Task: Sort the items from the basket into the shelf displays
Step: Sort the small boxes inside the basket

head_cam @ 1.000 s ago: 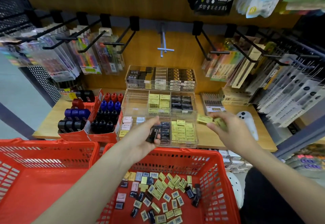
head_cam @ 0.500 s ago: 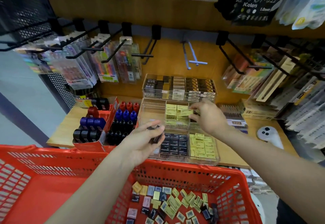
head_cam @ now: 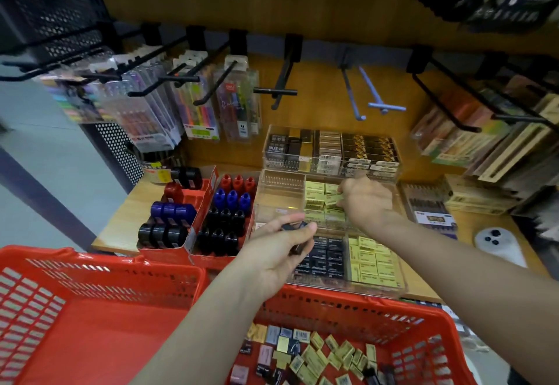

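Hands work at centre frame above a wooden shelf (head_cam: 121,221). The left hand (head_cam: 272,257) has its fingers (head_cam: 298,232) curled around a small dark eraser (head_cam: 295,233), held just over the front clear tray (head_cam: 402,287), beside that tray's rows of black and yellow erasers. The right hand (head_cam: 367,200) reaches into the middle clear tray (head_cam: 279,191), fingers pinched on a yellow eraser (head_cam: 334,198) among the yellow erasers stacked there. At the bottom right of the frame, a red basket (head_cam: 423,327) holds loose yellow, dark and pastel erasers (head_cam: 314,354). A second red basket (head_cam: 99,318) fills the lower left. Ink bottles (head_cam: 225,218) stand left of the trays.
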`<action>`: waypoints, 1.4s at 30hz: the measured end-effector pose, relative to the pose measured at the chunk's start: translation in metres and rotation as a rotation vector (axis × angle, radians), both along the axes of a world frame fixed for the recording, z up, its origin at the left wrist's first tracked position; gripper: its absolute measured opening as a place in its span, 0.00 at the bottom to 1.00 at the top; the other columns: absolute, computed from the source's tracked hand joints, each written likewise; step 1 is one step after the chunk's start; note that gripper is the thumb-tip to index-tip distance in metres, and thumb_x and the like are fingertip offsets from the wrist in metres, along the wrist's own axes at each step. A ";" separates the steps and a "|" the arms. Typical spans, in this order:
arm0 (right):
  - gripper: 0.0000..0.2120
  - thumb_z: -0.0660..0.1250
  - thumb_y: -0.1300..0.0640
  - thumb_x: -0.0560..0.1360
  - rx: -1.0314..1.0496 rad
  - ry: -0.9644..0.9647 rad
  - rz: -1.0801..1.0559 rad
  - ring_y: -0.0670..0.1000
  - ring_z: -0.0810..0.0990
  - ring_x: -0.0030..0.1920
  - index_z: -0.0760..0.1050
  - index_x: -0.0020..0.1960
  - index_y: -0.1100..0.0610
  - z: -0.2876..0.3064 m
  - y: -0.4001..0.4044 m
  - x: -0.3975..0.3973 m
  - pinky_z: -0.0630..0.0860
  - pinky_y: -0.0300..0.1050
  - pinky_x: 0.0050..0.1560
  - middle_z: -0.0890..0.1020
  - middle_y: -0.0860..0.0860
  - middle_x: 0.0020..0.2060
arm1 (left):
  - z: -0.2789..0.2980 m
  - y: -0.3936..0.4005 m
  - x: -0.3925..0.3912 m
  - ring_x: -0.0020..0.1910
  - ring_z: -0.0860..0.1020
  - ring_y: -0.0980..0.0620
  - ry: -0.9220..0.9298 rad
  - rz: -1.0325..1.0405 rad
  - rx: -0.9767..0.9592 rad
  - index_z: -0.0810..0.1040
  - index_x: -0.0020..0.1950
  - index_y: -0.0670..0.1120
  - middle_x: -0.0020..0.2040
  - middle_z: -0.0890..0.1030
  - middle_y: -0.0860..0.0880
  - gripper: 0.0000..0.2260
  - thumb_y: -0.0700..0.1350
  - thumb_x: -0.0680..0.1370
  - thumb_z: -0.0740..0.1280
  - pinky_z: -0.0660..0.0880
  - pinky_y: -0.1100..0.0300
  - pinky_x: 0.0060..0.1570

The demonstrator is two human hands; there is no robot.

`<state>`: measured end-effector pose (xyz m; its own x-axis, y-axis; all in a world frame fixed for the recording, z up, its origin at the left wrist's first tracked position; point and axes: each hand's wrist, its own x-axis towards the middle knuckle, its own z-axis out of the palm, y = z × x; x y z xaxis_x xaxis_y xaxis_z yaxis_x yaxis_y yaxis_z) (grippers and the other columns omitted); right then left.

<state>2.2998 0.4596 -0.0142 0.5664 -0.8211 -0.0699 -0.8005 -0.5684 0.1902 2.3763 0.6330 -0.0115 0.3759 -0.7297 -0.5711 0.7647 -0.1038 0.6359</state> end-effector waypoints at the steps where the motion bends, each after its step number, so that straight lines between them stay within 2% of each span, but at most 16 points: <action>1: 0.13 0.68 0.57 0.79 -0.022 0.030 0.005 0.55 0.81 0.53 0.75 0.63 0.57 -0.001 0.001 0.000 0.78 0.46 0.43 0.74 0.57 0.61 | 0.000 0.001 -0.001 0.54 0.80 0.45 -0.005 0.000 0.006 0.84 0.49 0.40 0.59 0.79 0.38 0.15 0.32 0.63 0.76 0.81 0.58 0.43; 6: 0.15 0.70 0.56 0.77 -0.066 0.074 0.053 0.54 0.81 0.52 0.75 0.63 0.56 -0.004 0.006 0.001 0.74 0.44 0.39 0.75 0.55 0.60 | -0.004 0.011 0.003 0.56 0.80 0.44 -0.038 -0.001 0.045 0.84 0.50 0.40 0.60 0.79 0.37 0.11 0.30 0.70 0.74 0.81 0.57 0.44; 9: 0.17 0.71 0.54 0.76 -0.032 -0.059 0.012 0.53 0.80 0.51 0.74 0.63 0.56 -0.006 0.005 -0.001 0.76 0.44 0.39 0.72 0.55 0.60 | -0.003 0.013 0.005 0.55 0.80 0.43 -0.032 -0.008 0.033 0.83 0.51 0.40 0.59 0.79 0.36 0.11 0.30 0.71 0.73 0.81 0.58 0.42; 11: 0.20 0.70 0.50 0.77 0.048 -0.219 -0.020 0.55 0.78 0.55 0.71 0.66 0.56 -0.005 0.005 -0.006 0.78 0.47 0.47 0.71 0.55 0.64 | 0.000 0.012 0.006 0.52 0.80 0.44 -0.020 -0.009 0.020 0.84 0.49 0.40 0.56 0.80 0.36 0.09 0.30 0.72 0.73 0.81 0.58 0.39; 14: 0.20 0.66 0.59 0.78 0.364 -0.676 -0.066 0.54 0.76 0.62 0.69 0.69 0.53 0.004 0.011 -0.021 0.75 0.50 0.63 0.70 0.54 0.67 | 0.008 0.012 0.007 0.46 0.80 0.44 0.007 -0.026 0.005 0.86 0.45 0.42 0.53 0.80 0.37 0.07 0.31 0.74 0.72 0.80 0.57 0.37; 17: 0.24 0.62 0.70 0.78 0.914 -1.032 -0.092 0.50 0.84 0.53 0.69 0.70 0.51 0.024 0.033 -0.046 0.82 0.56 0.53 0.77 0.50 0.60 | 0.017 0.013 0.002 0.41 0.78 0.48 -0.087 -0.082 0.014 0.85 0.47 0.44 0.50 0.80 0.40 0.05 0.35 0.75 0.71 0.76 0.61 0.31; 18: 0.24 0.63 0.71 0.78 1.070 -1.116 -0.091 0.50 0.85 0.52 0.69 0.70 0.52 0.029 0.042 -0.054 0.83 0.53 0.50 0.79 0.52 0.58 | 0.019 0.014 -0.001 0.39 0.76 0.50 -0.191 -0.116 0.023 0.85 0.47 0.46 0.48 0.80 0.43 0.04 0.38 0.76 0.72 0.74 0.63 0.30; 20: 0.22 0.66 0.70 0.77 1.224 -1.226 -0.101 0.54 0.85 0.52 0.69 0.67 0.57 0.037 0.056 -0.066 0.83 0.47 0.48 0.83 0.58 0.55 | 0.022 0.015 -0.004 0.37 0.75 0.54 -0.474 -0.197 0.005 0.84 0.46 0.51 0.43 0.79 0.49 0.02 0.44 0.76 0.73 0.72 0.65 0.30; 22: 0.17 0.68 0.67 0.76 1.281 -1.259 -0.113 0.56 0.85 0.51 0.71 0.63 0.59 0.047 0.067 -0.074 0.82 0.43 0.47 0.84 0.59 0.52 | 0.024 0.018 -0.005 0.39 0.77 0.57 -0.788 -0.253 -0.046 0.83 0.48 0.55 0.41 0.80 0.54 0.02 0.49 0.76 0.73 0.75 0.64 0.36; 24: 0.17 0.71 0.63 0.73 1.329 -1.256 -0.109 0.56 0.85 0.51 0.74 0.61 0.60 0.057 0.075 -0.079 0.82 0.41 0.46 0.85 0.58 0.50 | 0.024 0.018 -0.003 0.38 0.76 0.61 -1.028 -0.279 -0.123 0.81 0.54 0.57 0.37 0.78 0.59 0.09 0.49 0.75 0.74 0.74 0.68 0.40; 27: 0.20 0.73 0.63 0.70 1.338 -1.259 -0.081 0.57 0.85 0.49 0.79 0.61 0.57 0.066 0.082 -0.085 0.81 0.40 0.47 0.85 0.57 0.51 | 0.028 0.018 0.002 0.41 0.77 0.61 -1.185 -0.333 -0.214 0.80 0.59 0.57 0.39 0.78 0.57 0.15 0.48 0.74 0.75 0.71 0.73 0.47; 29: 0.22 0.73 0.66 0.71 1.290 -1.234 -0.042 0.57 0.85 0.48 0.79 0.63 0.54 0.070 0.084 -0.086 0.81 0.41 0.48 0.84 0.57 0.52 | 0.029 0.018 0.005 0.46 0.78 0.60 -1.232 -0.377 -0.251 0.79 0.62 0.57 0.43 0.79 0.53 0.18 0.48 0.74 0.75 0.71 0.71 0.52; 32: 0.22 0.73 0.67 0.72 1.223 -1.192 -0.042 0.56 0.85 0.45 0.74 0.64 0.54 0.072 0.084 -0.083 0.81 0.42 0.47 0.85 0.57 0.49 | 0.030 0.017 0.011 0.46 0.77 0.58 -1.245 -0.399 -0.269 0.79 0.64 0.60 0.43 0.78 0.52 0.19 0.47 0.75 0.74 0.71 0.71 0.53; 37: 0.13 0.72 0.63 0.73 1.227 -1.066 -0.020 0.50 0.83 0.40 0.78 0.56 0.61 0.074 0.074 -0.078 0.79 0.36 0.41 0.86 0.58 0.46 | 0.032 0.012 0.021 0.48 0.78 0.54 -1.292 -0.455 -0.260 0.80 0.57 0.62 0.45 0.79 0.51 0.15 0.51 0.72 0.75 0.74 0.62 0.55; 40: 0.14 0.74 0.61 0.71 1.223 -1.042 -0.022 0.50 0.86 0.43 0.80 0.56 0.59 0.074 0.068 -0.074 0.81 0.37 0.43 0.86 0.56 0.46 | 0.031 0.005 0.027 0.50 0.78 0.52 -1.323 -0.458 -0.250 0.81 0.55 0.61 0.47 0.79 0.51 0.13 0.49 0.73 0.75 0.74 0.57 0.57; 42: 0.17 0.76 0.58 0.69 1.091 -0.964 0.026 0.49 0.86 0.45 0.80 0.57 0.54 0.071 0.063 -0.071 0.82 0.39 0.47 0.87 0.52 0.43 | 0.028 0.000 0.030 0.49 0.78 0.53 -1.334 -0.427 -0.225 0.81 0.56 0.59 0.47 0.79 0.50 0.13 0.48 0.73 0.75 0.75 0.58 0.55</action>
<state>2.2293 0.5225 0.0563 0.7666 -0.5990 -0.2311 -0.3524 -0.0917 -0.9313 2.4068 0.6326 0.0163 0.2631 -0.9490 0.1736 -0.4772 0.0284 0.8783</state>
